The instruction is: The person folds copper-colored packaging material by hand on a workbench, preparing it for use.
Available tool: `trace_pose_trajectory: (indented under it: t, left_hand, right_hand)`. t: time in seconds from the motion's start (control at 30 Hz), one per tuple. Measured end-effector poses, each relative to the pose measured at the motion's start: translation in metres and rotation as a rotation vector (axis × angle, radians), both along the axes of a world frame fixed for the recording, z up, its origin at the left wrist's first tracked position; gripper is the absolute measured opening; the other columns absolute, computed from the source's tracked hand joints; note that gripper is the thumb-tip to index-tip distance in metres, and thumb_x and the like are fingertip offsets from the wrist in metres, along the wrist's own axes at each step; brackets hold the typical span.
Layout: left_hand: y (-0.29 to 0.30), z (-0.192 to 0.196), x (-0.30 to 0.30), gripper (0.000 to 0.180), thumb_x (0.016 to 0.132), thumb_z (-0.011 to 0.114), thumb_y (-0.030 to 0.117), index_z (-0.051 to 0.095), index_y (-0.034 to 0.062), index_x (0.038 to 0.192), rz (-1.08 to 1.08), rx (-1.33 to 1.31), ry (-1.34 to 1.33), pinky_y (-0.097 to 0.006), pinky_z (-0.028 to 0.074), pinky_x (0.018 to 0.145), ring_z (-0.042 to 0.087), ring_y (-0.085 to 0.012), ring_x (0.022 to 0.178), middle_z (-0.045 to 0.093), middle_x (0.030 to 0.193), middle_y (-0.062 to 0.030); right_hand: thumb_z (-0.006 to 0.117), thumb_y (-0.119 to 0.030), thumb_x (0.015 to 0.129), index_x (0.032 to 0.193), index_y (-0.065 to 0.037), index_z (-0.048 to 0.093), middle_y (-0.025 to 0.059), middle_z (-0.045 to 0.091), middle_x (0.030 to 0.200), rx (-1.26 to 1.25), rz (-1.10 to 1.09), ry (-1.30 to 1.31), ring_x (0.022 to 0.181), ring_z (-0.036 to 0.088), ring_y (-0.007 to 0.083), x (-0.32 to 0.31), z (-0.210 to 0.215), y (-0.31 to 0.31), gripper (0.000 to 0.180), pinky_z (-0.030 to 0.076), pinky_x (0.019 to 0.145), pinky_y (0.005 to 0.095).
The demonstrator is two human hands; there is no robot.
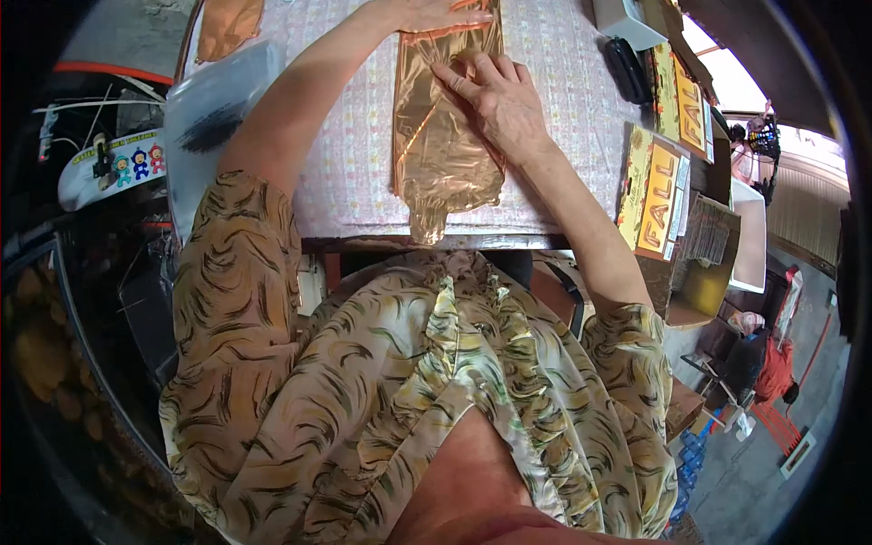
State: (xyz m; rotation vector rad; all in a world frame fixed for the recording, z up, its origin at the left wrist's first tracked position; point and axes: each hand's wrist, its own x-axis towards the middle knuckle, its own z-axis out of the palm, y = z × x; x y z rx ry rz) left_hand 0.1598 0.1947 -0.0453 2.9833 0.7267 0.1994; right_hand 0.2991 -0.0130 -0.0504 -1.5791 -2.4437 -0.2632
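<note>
A flat, uninflated copper-coloured foil balloon (450,163) lies lengthwise on the cloth-covered table. Its narrow tab points toward me at the near edge, and a folded crease runs slantwise across it. My left hand (440,13) rests across the balloon's far end with fingers stretched out, partly cut off by the top of the view. Nearer to me, my right hand (501,98) presses on the balloon's right side. Its index finger reaches out over the foil while the other fingers bend slightly apart.
Another copper foil piece (229,25) lies at the far left, above a clear plastic bag (222,104). Along the right edge stand a black case (627,71), a white box (629,23), printed balloon packs (656,195) and a cardboard box (707,263). A person in red (775,368) is in the background.
</note>
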Motion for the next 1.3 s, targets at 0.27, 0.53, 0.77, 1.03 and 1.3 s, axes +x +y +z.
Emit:
trace_pose_trajectory:
  t: [0.27, 0.53, 0.77, 1.03, 1.3]
  left_hand:
    - [0.009, -0.019, -0.005, 0.079, 0.099, 0.043, 0.067, 0.037, 0.0161, 0.160, 0.014, 0.017, -0.013, -0.068, 0.004, 0.122, 0.009, -0.0349, 0.159, 0.028, 0.169, -0.0108]
    - [0.008, -0.015, 0.001, 0.079, 0.098, 0.045, 0.069, 0.044, 0.0162, 0.157, -0.017, 0.069, -0.064, -0.067, 0.006, 0.122, 0.013, -0.0348, 0.159, 0.034, 0.166, -0.0121]
    - [-0.001, 0.003, -0.003, 0.074, 0.095, 0.052, 0.067, 0.055, 0.0156, 0.148, -0.021, 0.019, -0.202, -0.065, 0.015, 0.119, 0.022, -0.0403, 0.155, 0.045, 0.158, -0.0105]
    - [0.007, 0.012, 0.034, 0.065, 0.093, 0.059, 0.057, 0.063, 0.0106, 0.137, 0.049, 0.102, -0.067, -0.065, 0.025, 0.114, 0.036, -0.0300, 0.149, 0.057, 0.148, -0.0071]
    - [0.028, -0.002, -0.032, 0.040, 0.096, 0.065, 0.025, 0.066, 0.0090, 0.132, -0.025, 0.170, -0.404, -0.046, 0.039, 0.111, 0.052, -0.0322, 0.137, 0.063, 0.141, -0.0104]
  right_hand:
    - [0.075, -0.003, 0.083, 0.139, -0.020, 0.066, 0.0016, 0.065, 0.130, -0.113, 0.147, 0.449, 0.113, 0.057, 0.0249, 0.025, 0.007, 0.002, 0.059, 0.047, 0.097, 0.0389]
    - [0.070, -0.018, 0.089, 0.131, -0.026, 0.070, -0.0047, 0.066, 0.132, 0.087, -0.030, 0.060, 0.122, 0.057, 0.0234, 0.047, 0.007, 0.015, 0.043, 0.041, 0.102, 0.0424]
    - [0.066, -0.013, 0.086, 0.132, -0.025, 0.070, -0.0032, 0.063, 0.130, 0.036, -0.019, -0.004, 0.120, 0.057, 0.0224, 0.047, 0.012, 0.014, 0.048, 0.038, 0.105, 0.0459]
    - [0.067, -0.011, 0.085, 0.130, -0.021, 0.072, -0.0021, 0.064, 0.130, 0.009, -0.027, -0.002, 0.120, 0.058, 0.0218, 0.045, 0.014, 0.015, 0.047, 0.037, 0.106, 0.0452]
    - [0.067, -0.009, 0.085, 0.130, -0.020, 0.072, -0.0031, 0.064, 0.129, 0.032, 0.004, 0.021, 0.118, 0.058, 0.0192, 0.036, 0.015, 0.019, 0.047, 0.037, 0.105, 0.0439]
